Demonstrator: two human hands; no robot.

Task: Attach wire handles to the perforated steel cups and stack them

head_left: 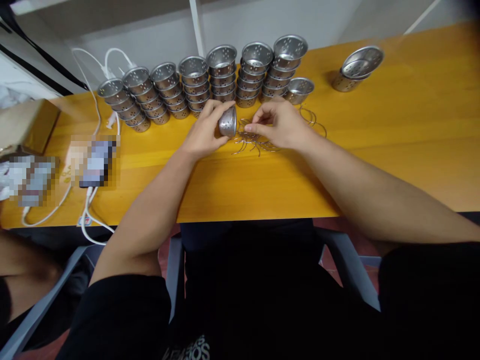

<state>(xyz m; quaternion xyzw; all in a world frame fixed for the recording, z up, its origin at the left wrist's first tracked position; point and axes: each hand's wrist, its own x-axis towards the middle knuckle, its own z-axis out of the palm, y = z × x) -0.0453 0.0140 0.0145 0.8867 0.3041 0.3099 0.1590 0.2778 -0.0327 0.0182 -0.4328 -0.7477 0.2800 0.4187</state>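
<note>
My left hand [206, 127] is wrapped round a small perforated metal strainer cup [227, 122], tipped on its side with its rim facing right. Just right of that rim, my right hand [279, 122] is closed in a pinch on a thin curved metal wire [243, 123]; its far end is hard to make out. Beneath the fingers a loose heap of bent wires [257, 143] lies on the table. A single strainer cup [300, 90] stands upright behind my right hand, with a few wire loops [317, 122] in front of it.
Several stacks of strainer cups [194, 75] line the back of the yellow table [393, 165]. Two nested cups [348, 80], the upper tilted, stand at the back right. At left are a phone [98, 164] with white cables, another device [39, 180] and a cardboard box [30, 122]. Another person's limb [26, 275] shows lower left.
</note>
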